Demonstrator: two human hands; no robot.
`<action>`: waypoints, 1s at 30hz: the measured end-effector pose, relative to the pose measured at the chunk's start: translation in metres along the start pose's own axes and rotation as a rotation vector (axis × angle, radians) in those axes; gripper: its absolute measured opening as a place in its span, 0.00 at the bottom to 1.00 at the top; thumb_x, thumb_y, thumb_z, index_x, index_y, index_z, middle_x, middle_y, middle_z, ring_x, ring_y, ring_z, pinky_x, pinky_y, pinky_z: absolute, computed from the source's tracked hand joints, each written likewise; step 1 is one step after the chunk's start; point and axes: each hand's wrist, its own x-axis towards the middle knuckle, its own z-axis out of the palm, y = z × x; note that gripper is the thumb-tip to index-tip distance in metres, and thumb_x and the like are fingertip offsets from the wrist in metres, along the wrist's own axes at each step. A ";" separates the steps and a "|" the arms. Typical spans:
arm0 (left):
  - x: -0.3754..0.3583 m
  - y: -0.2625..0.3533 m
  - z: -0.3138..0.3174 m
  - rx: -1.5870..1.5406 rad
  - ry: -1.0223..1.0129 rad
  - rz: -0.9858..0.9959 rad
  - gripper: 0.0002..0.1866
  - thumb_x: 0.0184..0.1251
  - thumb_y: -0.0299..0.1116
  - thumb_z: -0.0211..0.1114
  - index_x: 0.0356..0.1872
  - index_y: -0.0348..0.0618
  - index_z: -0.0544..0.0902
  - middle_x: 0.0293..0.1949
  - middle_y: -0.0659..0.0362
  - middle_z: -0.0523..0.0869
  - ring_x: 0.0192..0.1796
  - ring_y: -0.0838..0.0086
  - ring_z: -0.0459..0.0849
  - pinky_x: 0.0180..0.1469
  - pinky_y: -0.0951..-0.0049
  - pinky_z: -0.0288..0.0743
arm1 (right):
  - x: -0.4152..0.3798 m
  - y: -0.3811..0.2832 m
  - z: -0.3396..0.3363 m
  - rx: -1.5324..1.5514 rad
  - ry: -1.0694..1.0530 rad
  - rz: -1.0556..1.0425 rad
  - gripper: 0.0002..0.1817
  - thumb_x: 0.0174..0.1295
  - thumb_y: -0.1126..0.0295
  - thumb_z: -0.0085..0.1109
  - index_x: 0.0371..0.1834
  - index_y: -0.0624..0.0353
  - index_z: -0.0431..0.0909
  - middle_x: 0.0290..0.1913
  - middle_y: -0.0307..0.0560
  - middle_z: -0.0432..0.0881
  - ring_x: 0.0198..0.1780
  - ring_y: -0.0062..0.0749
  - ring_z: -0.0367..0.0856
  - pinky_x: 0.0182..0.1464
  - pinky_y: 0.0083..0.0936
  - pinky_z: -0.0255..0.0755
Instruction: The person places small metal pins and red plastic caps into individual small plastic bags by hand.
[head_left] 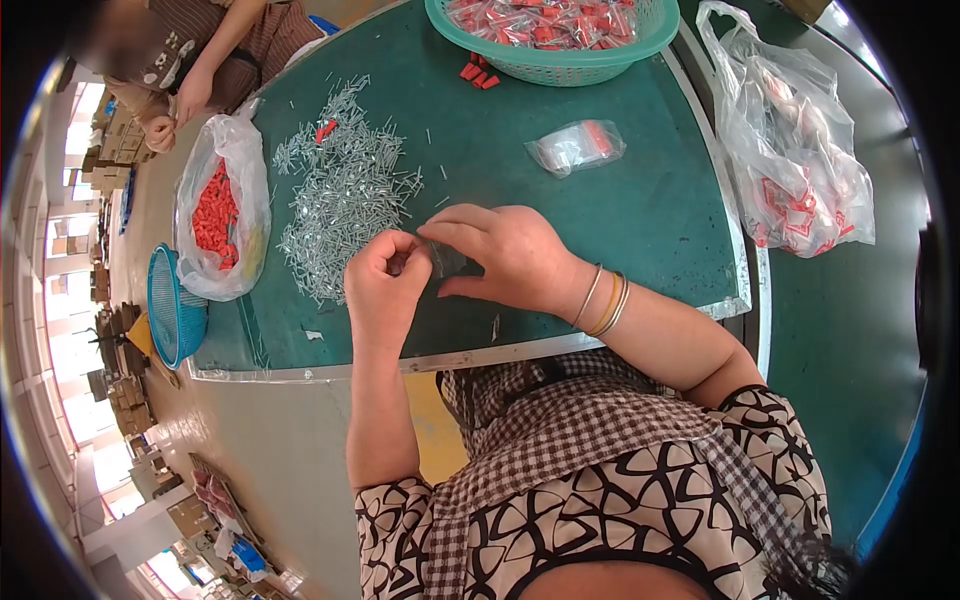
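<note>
Over the table's front part, my left hand [385, 285] is closed in a pinch, with thumb and forefinger together at a small clear plastic bag [450, 262]. My right hand [515, 252] reaches in from the right, its fingers stretched out and its thumb apart below them. Its fingertips are right beside my left hand, and the bag shows in the gap between thumb and fingers. A large pile of small metal screws or nails [345, 195] lies just beyond my left hand. One red plug-like piece [326, 131] rests on that pile.
A bag of red plastic pieces [215, 215] and a blue basket [178, 310] stand left. At the back is a green basket [550, 65] of filled packets; loose red pieces [480, 73] lie beside it. Clear packets [575, 147] lie right. A plastic bag [795, 150] hangs there. Another person [190, 60] sits back left.
</note>
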 end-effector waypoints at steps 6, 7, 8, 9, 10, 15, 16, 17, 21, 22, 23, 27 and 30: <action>0.000 -0.005 0.002 -0.057 -0.021 -0.038 0.01 0.57 0.22 0.63 0.29 0.36 0.82 0.22 0.69 0.79 0.25 0.89 0.69 0.28 0.84 0.64 | -0.001 0.003 0.001 -0.003 -0.002 -0.001 0.28 0.42 0.66 0.76 0.50 0.55 0.77 0.45 0.43 0.82 0.40 0.43 0.83 0.37 0.34 0.78; 0.001 -0.005 0.002 -0.072 -0.027 -0.042 0.01 0.57 0.22 0.63 0.29 0.36 0.82 0.22 0.69 0.79 0.25 0.89 0.69 0.28 0.84 0.64 | -0.001 0.004 0.001 0.011 0.009 0.003 0.29 0.42 0.66 0.76 0.50 0.55 0.77 0.45 0.43 0.82 0.40 0.43 0.83 0.37 0.34 0.78; 0.000 -0.004 0.002 -0.061 -0.024 -0.042 0.01 0.58 0.22 0.63 0.29 0.36 0.82 0.22 0.69 0.79 0.25 0.89 0.69 0.28 0.84 0.64 | -0.001 0.004 0.001 0.025 0.021 0.006 0.29 0.42 0.66 0.76 0.50 0.55 0.77 0.45 0.43 0.82 0.40 0.43 0.83 0.38 0.34 0.78; 0.000 -0.002 0.002 -0.050 -0.021 -0.044 0.01 0.58 0.23 0.63 0.29 0.36 0.82 0.22 0.69 0.79 0.25 0.89 0.70 0.28 0.84 0.64 | -0.001 0.004 0.001 0.039 0.032 0.011 0.29 0.42 0.66 0.76 0.50 0.55 0.77 0.44 0.43 0.82 0.40 0.43 0.84 0.38 0.34 0.78; 0.000 -0.001 0.002 -0.040 -0.017 -0.044 0.01 0.58 0.23 0.64 0.29 0.36 0.82 0.22 0.69 0.78 0.25 0.89 0.70 0.28 0.84 0.64 | 0.000 0.003 0.000 0.052 0.027 0.018 0.29 0.42 0.67 0.76 0.50 0.55 0.78 0.45 0.43 0.82 0.40 0.43 0.84 0.38 0.34 0.78; 0.000 -0.006 0.006 -0.028 0.014 -0.020 0.01 0.58 0.23 0.64 0.30 0.36 0.82 0.22 0.69 0.78 0.25 0.89 0.70 0.29 0.83 0.65 | -0.002 -0.006 0.001 0.024 0.033 0.047 0.29 0.41 0.67 0.77 0.50 0.56 0.78 0.45 0.44 0.82 0.40 0.43 0.84 0.37 0.34 0.78; -0.001 -0.006 0.007 -0.023 0.019 -0.019 0.01 0.58 0.23 0.64 0.30 0.36 0.82 0.22 0.68 0.78 0.25 0.88 0.70 0.29 0.83 0.65 | -0.003 -0.005 0.003 0.015 0.042 0.055 0.29 0.41 0.67 0.77 0.50 0.56 0.78 0.45 0.44 0.82 0.40 0.43 0.84 0.37 0.33 0.79; -0.001 -0.005 0.008 -0.035 0.017 -0.029 0.01 0.58 0.23 0.64 0.30 0.36 0.82 0.22 0.68 0.79 0.25 0.88 0.70 0.29 0.83 0.66 | -0.003 -0.005 0.005 0.005 0.051 0.062 0.29 0.41 0.67 0.76 0.50 0.56 0.78 0.45 0.44 0.82 0.40 0.43 0.84 0.37 0.33 0.79; -0.002 -0.003 0.010 -0.039 0.025 -0.021 0.02 0.58 0.23 0.65 0.30 0.35 0.82 0.23 0.66 0.80 0.27 0.85 0.74 0.32 0.81 0.69 | -0.004 -0.004 0.006 0.024 0.076 0.085 0.26 0.43 0.69 0.74 0.50 0.57 0.79 0.44 0.45 0.83 0.39 0.43 0.84 0.37 0.33 0.79; -0.002 -0.002 0.011 -0.029 0.031 -0.005 0.02 0.58 0.23 0.65 0.30 0.35 0.82 0.23 0.65 0.81 0.27 0.85 0.75 0.33 0.81 0.70 | -0.004 -0.004 0.006 0.031 0.085 0.088 0.26 0.43 0.70 0.74 0.49 0.57 0.79 0.43 0.45 0.83 0.39 0.43 0.84 0.37 0.33 0.79; -0.003 -0.001 0.011 -0.013 0.038 0.000 0.02 0.58 0.23 0.65 0.30 0.35 0.82 0.24 0.65 0.81 0.28 0.84 0.75 0.33 0.80 0.71 | -0.004 -0.004 0.006 0.038 0.093 0.092 0.25 0.43 0.70 0.73 0.49 0.57 0.79 0.43 0.44 0.83 0.40 0.43 0.84 0.37 0.33 0.79; -0.004 0.003 0.011 0.022 0.054 0.016 0.01 0.59 0.22 0.65 0.31 0.35 0.82 0.25 0.64 0.82 0.29 0.83 0.77 0.36 0.79 0.72 | -0.002 -0.004 0.004 0.079 0.083 0.096 0.23 0.45 0.71 0.73 0.48 0.57 0.80 0.41 0.44 0.83 0.36 0.41 0.84 0.35 0.32 0.78; -0.005 0.003 0.011 -0.063 0.052 0.042 0.01 0.62 0.20 0.63 0.33 0.36 0.82 0.30 0.66 0.81 0.33 0.85 0.76 0.37 0.82 0.70 | -0.003 -0.003 0.004 0.121 0.080 0.141 0.23 0.45 0.71 0.73 0.48 0.56 0.80 0.40 0.44 0.83 0.30 0.37 0.83 0.32 0.29 0.77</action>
